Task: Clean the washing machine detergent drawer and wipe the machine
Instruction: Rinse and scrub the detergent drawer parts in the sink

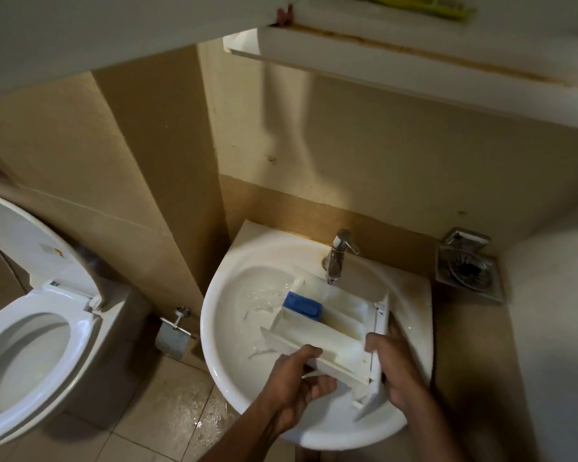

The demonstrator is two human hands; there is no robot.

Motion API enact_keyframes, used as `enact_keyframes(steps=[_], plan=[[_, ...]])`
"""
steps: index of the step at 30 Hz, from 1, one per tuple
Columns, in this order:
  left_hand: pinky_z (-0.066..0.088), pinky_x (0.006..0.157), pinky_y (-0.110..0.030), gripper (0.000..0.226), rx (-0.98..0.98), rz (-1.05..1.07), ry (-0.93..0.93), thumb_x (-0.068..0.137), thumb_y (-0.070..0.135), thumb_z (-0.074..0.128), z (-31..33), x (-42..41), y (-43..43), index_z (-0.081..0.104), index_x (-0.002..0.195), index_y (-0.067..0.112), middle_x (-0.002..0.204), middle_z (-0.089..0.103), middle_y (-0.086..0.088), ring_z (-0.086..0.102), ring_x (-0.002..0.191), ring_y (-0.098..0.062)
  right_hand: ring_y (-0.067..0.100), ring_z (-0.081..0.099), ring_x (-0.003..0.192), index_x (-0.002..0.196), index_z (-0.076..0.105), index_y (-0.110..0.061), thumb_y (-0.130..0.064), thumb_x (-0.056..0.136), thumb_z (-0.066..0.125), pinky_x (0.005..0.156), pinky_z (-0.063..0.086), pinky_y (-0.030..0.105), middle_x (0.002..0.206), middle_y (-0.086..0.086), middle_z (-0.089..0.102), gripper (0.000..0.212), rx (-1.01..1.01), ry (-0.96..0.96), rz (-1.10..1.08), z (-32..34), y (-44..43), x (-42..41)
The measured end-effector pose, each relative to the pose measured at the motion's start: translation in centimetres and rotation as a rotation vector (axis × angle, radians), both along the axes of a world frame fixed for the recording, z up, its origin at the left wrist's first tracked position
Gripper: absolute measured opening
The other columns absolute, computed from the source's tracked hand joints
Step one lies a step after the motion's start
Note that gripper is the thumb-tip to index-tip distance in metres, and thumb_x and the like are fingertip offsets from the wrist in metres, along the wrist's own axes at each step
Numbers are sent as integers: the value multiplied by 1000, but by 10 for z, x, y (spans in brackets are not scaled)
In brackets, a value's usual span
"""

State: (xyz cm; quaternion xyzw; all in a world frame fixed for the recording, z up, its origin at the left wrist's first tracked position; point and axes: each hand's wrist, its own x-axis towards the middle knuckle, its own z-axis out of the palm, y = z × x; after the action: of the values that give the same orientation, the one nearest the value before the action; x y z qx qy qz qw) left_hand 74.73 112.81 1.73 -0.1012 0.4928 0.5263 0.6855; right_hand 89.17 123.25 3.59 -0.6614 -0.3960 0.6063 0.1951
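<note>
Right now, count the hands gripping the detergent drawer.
2. The left hand grips the detergent drawer at its near side wall; the right hand grips its front panel end, over the sink.

A white basin is fixed to the beige tiled wall, with a chrome tap at its back rim and water pooled in the bowl. To its left stands a white toilet with lid and seat raised, and between the two a metal paper holder hangs low on the wall above a wet tiled floor. To the right of the basin a square metal drain grate sits in a beige ledge, and overhead runs a stained white shelf with something yellow-green on top.
</note>
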Motion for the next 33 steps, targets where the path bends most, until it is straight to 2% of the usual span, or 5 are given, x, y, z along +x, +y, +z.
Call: enact_keyframes(steps=[6, 13, 18, 22, 33], plan=[[61, 58, -49, 41, -60, -26, -132, 89, 14, 71, -9, -33, -17, 54, 120, -7, 114, 62, -31, 73, 78, -45, 27, 72, 87, 142, 44, -45, -13, 58, 64, 74, 62, 48, 106, 2, 73, 92, 21, -18, -17, 6, -6, -26], [52, 91, -46, 38, -176, 1, 64, 93, 34, 65, -50, -40, -3, 57, 121, 10, 124, 58, -10, 59, 102, -28, 25, 61, 104, 145, 45, -31, -33, 66, 74, 91, 55, 44, 124, 4, 60, 85, 388, -443, 65, 55, -5, -18], [51, 66, -31, 25, -70, -228, 136, 100, 27, 53, -39, -22, 29, 67, 113, 10, 100, 72, -10, 64, 82, -22, 29, 51, 115, 146, 42, -34, -44, 71, 78, 95, 52, 44, 130, 7, 48, 83, 495, -680, 211, 74, -8, -30], [50, 75, -32, 28, -43, -318, 213, 103, 27, 45, -32, -10, 52, 64, 117, 12, 94, 70, -8, 62, 83, -22, 30, 48, 118, 147, 40, -36, -46, 73, 77, 99, 50, 44, 136, 8, 45, 83, 597, -795, 234, 81, -16, -35], [54, 83, -40, 30, -6, -346, 138, 98, 28, 58, -19, -48, 56, 64, 119, 7, 108, 69, -16, 65, 90, -28, 23, 70, 91, 134, 58, -32, -19, 71, 72, 75, 61, 41, 115, 2, 70, 66, 316, -336, -7, 73, -3, 1]])
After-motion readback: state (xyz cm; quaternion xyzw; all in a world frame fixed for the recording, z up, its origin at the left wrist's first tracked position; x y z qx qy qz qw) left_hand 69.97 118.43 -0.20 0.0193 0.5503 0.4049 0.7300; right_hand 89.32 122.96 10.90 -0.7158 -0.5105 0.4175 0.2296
